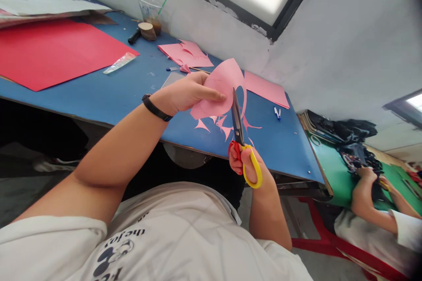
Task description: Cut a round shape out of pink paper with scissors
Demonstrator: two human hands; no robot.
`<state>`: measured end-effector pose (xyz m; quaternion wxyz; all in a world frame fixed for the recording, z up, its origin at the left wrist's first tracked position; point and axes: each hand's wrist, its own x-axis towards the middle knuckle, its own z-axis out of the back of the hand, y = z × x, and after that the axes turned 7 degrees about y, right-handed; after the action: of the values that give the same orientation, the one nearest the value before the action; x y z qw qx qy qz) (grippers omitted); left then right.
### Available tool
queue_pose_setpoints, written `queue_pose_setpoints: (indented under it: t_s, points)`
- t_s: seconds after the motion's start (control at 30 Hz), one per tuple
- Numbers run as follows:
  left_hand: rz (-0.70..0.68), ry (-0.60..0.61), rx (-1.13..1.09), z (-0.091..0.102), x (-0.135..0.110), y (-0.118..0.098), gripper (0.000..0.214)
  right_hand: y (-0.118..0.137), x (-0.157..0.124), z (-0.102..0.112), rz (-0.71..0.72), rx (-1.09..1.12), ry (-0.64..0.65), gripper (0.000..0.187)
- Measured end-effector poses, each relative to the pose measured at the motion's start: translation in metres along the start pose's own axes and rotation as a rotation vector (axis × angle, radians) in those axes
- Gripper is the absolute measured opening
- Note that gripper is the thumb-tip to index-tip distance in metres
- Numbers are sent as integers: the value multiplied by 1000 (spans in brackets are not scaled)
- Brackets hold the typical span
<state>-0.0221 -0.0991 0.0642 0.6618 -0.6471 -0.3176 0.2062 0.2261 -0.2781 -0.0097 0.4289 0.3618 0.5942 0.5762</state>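
Left hand (189, 94), black band (156, 109) at the wrist, pinches a curved piece of pink paper (214, 81) above the blue worktop (283, 140); thumb lies flat on the near face, remaining fingers tucked behind. Right hand (251, 167) is closed round the scissors (237, 116), one handle red, the other yellow, blades pointing up and away from the body. Blades stand at the paper's right side, where a narrow curved strip bows outward, joined at the top; whether the edges are biting at this instant is hard to make out from this angle. Below the paper, a scatter of pointed pink scraps (227, 131) lies on the worktop. Beyond the left hand, a cut-up pink stack (193, 55) near the wall; to its right, a flat pink sheet (267, 89), with blue-and-white pens (277, 114) just below. Further left, a large red sheet (59, 52) with a clear packet (120, 62) on its edge, and a wood piece (147, 30) beside a plastic cup (150, 11) containing brown liquid and a green straw. At far right, a co-worker's hands (367, 173) rest at a dark bundle (362, 156) over a green worktop (332, 164).
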Motion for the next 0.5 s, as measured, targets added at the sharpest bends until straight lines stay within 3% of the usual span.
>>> queue_pose_setpoints:
  t_s: [0.5]
  points:
    - [-19,-26,14,-3,-2,-4,33,1,-3,2,-9,-27,-21,91]
